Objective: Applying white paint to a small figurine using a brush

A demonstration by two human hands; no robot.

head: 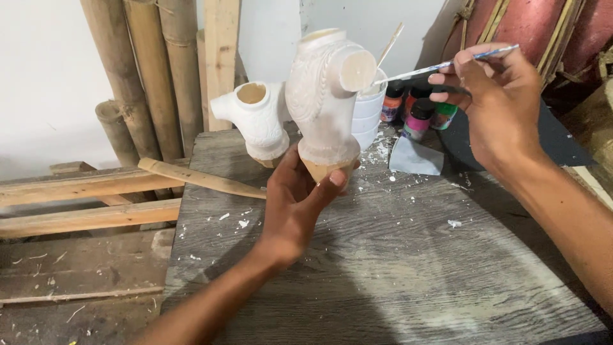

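Carved figure (325, 96) – matt white coat; table (396, 255) – rough grey wood

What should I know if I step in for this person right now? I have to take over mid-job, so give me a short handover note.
Left hand grips the white carved figure by its bare wooden base, above the grey table. Right hand holds a thin brush, tip at the figure's round flat end. A second white figure stands behind, with small paint bottles and stacked white cups. Both figures look coated white; the held one's base is unpainted.
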